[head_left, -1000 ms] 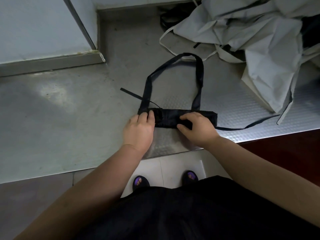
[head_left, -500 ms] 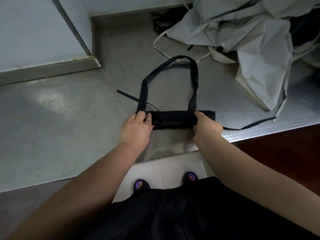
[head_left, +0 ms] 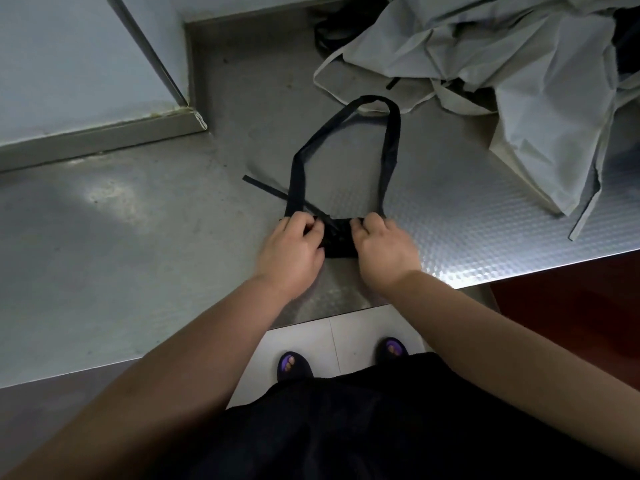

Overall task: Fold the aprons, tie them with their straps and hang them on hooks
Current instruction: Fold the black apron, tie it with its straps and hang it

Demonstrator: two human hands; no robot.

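the left hand (head_left: 289, 249) is curled, gripping the left end of the folded black apron (head_left: 337, 242), which lies in the middle of the frame near the front edge of the steel table (head_left: 138, 237). the right hand (head_left: 384, 249) grips its right end. a moment ago the roll was long; now the hands are closer and it is short, so tying may come next. grey aprons (head_left: 519, 81) wait at upper right. no writing shows.

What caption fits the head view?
Left hand and right hand grip folded black apron on steel counter, grey aprons behind.
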